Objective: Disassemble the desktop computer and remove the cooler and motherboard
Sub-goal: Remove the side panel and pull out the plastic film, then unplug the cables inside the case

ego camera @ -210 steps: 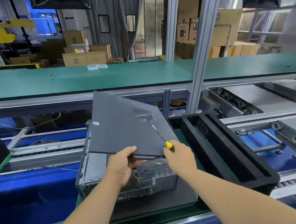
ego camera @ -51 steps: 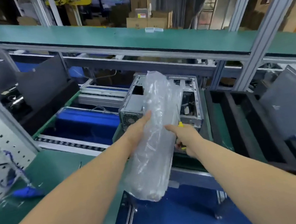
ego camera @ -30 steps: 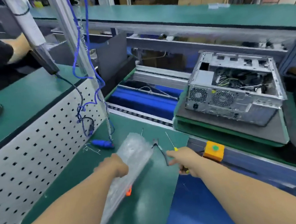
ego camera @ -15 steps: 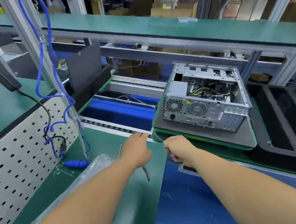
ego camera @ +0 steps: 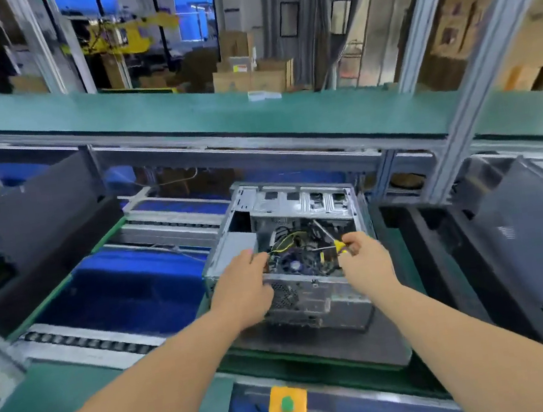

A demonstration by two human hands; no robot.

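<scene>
- The open computer case (ego camera: pixel 291 265) sits mid-frame on its pallet; I see the cooler (ego camera: pixel 294 264) among wires.
- My right hand (ego camera: pixel 361 256) pinches the screwdriver (ego camera: pixel 331 239); my left hand (ego camera: pixel 244 282) rests relaxed on the case edge.
- I judge the board stiff but fragile: lift by edges.

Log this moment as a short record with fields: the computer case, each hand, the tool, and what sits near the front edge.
case: open silver metal desktop computer case, side panel off, lying on a grey pad
inside: blue cooler fan and yellow and black cables visible
left hand: left hand on the case's near rim, fingers reaching inside
right hand: right hand grips a yellow-handled screwdriver, shaft pointing into the case
front edge: orange box with green button
</scene>
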